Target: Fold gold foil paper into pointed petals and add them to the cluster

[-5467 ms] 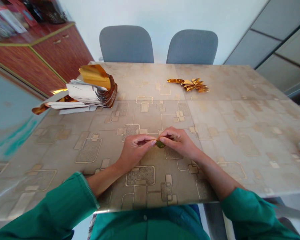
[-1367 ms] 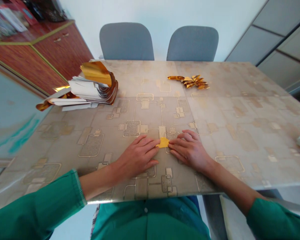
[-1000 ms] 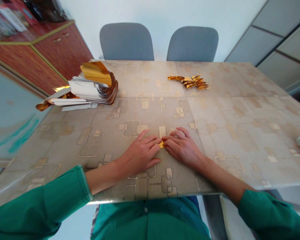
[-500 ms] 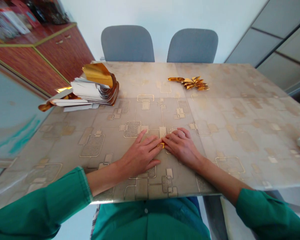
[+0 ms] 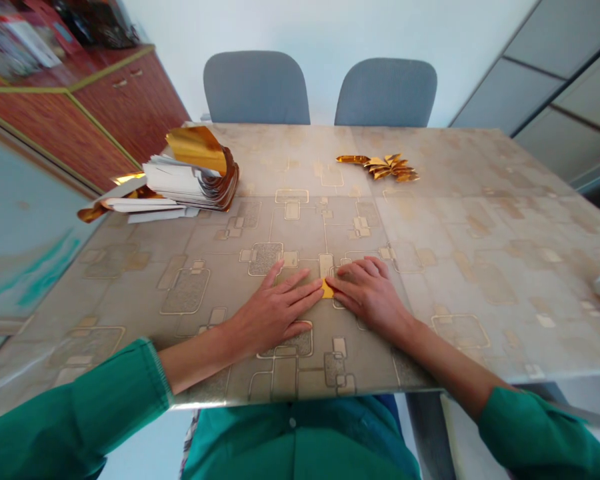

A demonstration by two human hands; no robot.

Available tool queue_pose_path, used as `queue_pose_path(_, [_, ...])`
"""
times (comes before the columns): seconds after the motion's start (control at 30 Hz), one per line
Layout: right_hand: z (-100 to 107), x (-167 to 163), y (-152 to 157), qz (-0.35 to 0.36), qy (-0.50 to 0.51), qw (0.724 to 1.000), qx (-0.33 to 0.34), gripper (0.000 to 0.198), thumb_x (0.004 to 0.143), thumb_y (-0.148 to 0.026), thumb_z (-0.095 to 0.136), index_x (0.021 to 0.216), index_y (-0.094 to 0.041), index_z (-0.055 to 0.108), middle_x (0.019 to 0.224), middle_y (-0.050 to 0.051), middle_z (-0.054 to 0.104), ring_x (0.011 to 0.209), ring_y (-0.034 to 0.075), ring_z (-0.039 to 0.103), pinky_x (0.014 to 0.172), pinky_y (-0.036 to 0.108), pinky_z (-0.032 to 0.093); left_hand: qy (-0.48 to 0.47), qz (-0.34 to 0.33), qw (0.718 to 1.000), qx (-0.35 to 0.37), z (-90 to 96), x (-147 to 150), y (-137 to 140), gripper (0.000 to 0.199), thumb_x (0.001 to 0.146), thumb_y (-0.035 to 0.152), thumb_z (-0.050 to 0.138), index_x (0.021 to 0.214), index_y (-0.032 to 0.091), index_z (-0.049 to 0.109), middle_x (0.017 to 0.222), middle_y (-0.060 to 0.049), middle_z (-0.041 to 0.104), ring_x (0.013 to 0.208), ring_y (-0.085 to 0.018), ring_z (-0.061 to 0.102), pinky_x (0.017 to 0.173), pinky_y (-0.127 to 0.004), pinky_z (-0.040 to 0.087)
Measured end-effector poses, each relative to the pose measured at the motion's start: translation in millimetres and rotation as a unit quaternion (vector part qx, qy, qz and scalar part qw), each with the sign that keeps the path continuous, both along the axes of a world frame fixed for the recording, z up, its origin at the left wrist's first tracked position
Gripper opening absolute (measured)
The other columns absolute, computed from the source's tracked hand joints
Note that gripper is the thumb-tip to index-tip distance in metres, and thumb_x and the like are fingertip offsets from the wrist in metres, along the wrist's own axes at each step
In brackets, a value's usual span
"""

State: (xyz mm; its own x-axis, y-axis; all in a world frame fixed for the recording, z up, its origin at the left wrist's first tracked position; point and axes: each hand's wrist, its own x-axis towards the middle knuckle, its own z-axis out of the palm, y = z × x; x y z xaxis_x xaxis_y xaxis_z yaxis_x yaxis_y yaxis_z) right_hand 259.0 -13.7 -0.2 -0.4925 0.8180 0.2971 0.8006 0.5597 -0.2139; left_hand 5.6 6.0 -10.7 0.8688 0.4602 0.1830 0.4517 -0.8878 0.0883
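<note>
A small piece of gold foil paper (image 5: 327, 288) lies on the table between my hands. My left hand (image 5: 275, 308) is spread flat on the tablecloth, with its fingertips touching the paper's left edge. My right hand (image 5: 369, 292) has its fingers bent and close together, gripping the paper's right end against the table. The fingers of both hands cover part of the paper.
A bent stack of gold-and-white foil paper (image 5: 180, 190) sits at the left back of the table. Folded gold foil pieces (image 5: 390, 167) lie at the back, right of centre. Two grey chairs (image 5: 256, 88) stand beyond the patterned tablecloth (image 5: 450, 253).
My left hand has shifted slightly left, its fingers spreading more. The gold paper, curled up before, now looks flatter between the fingertips. My right hand has stayed at the paper.
</note>
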Motion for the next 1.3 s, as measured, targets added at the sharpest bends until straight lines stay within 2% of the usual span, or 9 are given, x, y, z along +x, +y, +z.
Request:
queue_pose_path(0.17, [-4.2, 5.7, 0.0, -0.024, 0.023, 0.999, -0.037, 0.026, 0.093, -0.031, 0.062, 0.117, -0.030, 0.071, 0.113, 0.007, 0.064, 0.105, 0.024, 0.051, 0.094, 0.042, 0.036, 0.007, -0.009, 1.000, 0.003, 3.0, 0.0, 0.5, 0.052, 0.097, 0.048, 0.053, 0.143, 0.026, 0.045, 0.146, -0.009, 0.051, 0.142, -0.028, 0.037, 0.119, -0.060, 0.000])
queue_pose_path(0.37, [0.3, 13.9, 1.0, -0.002, 0.027, 0.999, -0.041, 0.023, 0.091, -0.026, 0.063, 0.113, -0.028, 0.071, 0.111, 0.007, 0.066, 0.104, 0.023, 0.053, 0.093, 0.041, 0.036, -0.024, -0.027, 0.999, -0.017, 2.2, -0.2, 10.7, 0.043, 0.097, 0.041, 0.056, 0.137, 0.026, 0.052, 0.140, -0.007, 0.058, 0.141, -0.027, 0.040, 0.119, -0.060, 0.007])
queue_pose_path(0.53, [16.4, -4.4, 12.2, 0.049, 0.036, 0.993, -0.098, 0.020, 0.095, -0.022, 0.056, 0.110, -0.022, 0.068, 0.100, 0.005, 0.068, 0.094, 0.019, 0.056, 0.086, 0.034, 0.040, -0.058, -0.017, 0.998, -0.030, 11.5, 14.9, 21.9, 0.022, 0.099, 0.026, 0.053, 0.118, 0.023, 0.063, 0.114, -0.004, 0.072, 0.113, -0.019, 0.062, 0.117, -0.051, 0.024])
queue_pose_path(0.7, [23.0, -18.6, 29.0, 0.066, 0.022, 0.987, -0.143, 0.018, 0.086, -0.025, 0.067, 0.103, -0.019, 0.066, 0.095, 0.005, 0.068, 0.089, 0.019, 0.058, 0.077, 0.031, 0.042, -0.089, -0.001, 0.996, 0.005, 16.6, 23.5, 30.1, 0.020, 0.097, 0.020, 0.050, 0.108, 0.017, 0.066, 0.092, -0.006, 0.073, 0.087, -0.018, 0.066, 0.096, -0.040, 0.048])
queue_pose_path(0.83, [14.2, -21.6, 36.2, 0.021, 0.097, 0.982, -0.162, 0.009, 0.086, -0.016, 0.062, 0.093, -0.020, 0.065, 0.086, 0.003, 0.070, 0.079, 0.017, 0.061, 0.071, 0.028, 0.043, -0.177, 0.053, 0.983, -0.022, 12.7, 24.0, 35.2, 0.024, 0.094, 0.013, 0.046, 0.107, 0.017, 0.066, 0.085, -0.005, 0.070, 0.077, -0.016, 0.065, 0.074, -0.029, 0.054])
queue_pose_path(0.93, [7.2, -26.2, 36.7, -0.024, 0.190, 0.973, -0.130, 0.019, 0.086, -0.012, 0.057, 0.101, -0.022, 0.064, 0.091, 0.002, 0.072, 0.080, 0.016, 0.064, 0.072, 0.028, 0.045, -0.295, 0.135, 0.941, -0.093, 13.9, 26.9, 33.0, 0.018, 0.092, 0.015, 0.051, 0.105, 0.018, 0.063, 0.093, -0.005, 0.070, 0.085, -0.015, 0.065, 0.078, -0.030, 0.055])
queue_pose_path(1.07, [4.3, -34.2, 35.8, -0.084, 0.255, 0.962, -0.046, 0.010, 0.085, -0.013, 0.054, 0.089, -0.021, 0.059, 0.080, 0.002, 0.067, 0.074, 0.016, 0.061, 0.069, 0.028, 0.045, -0.438, 0.246, 0.827, -0.254, 18.5, 33.5, 21.9, 0.005, 0.087, 0.022, 0.061, 0.088, 0.017, 0.060, 0.092, -0.004, 0.065, 0.086, -0.015, 0.062, 0.074, -0.027, 0.055])
queue_pose_path(1.2, [3.4, -41.4, 32.8, -0.083, 0.281, 0.956, -0.027, 0.010, 0.083, -0.012, 0.054, 0.082, -0.021, 0.051, 0.075, 0.000, 0.059, 0.069, 0.014, 0.056, 0.064, 0.025, 0.043, -0.450, 0.220, 0.742, -0.446, 17.5, 43.6, 13.8, 0.012, 0.084, 0.027, 0.066, 0.091, 0.017, 0.065, 0.091, -0.004, 0.068, 0.086, -0.016, 0.064, 0.080, -0.029, 0.053])
queue_pose_path(1.3, [3.4, -45.6, 29.3, -0.057, 0.275, 0.958, -0.049, 0.012, 0.082, -0.011, 0.054, 0.082, -0.022, 0.048, 0.079, 0.001, 0.057, 0.072, 0.015, 0.054, 0.065, 0.025, 0.042, -0.487, 0.214, 0.676, -0.510, 15.1, 49.5, 13.4, 0.018, 0.082, 0.031, 0.070, 0.090, 0.016, 0.063, 0.090, -0.003, 0.068, 0.087, -0.017, 0.065, 0.083, -0.030, 0.052])
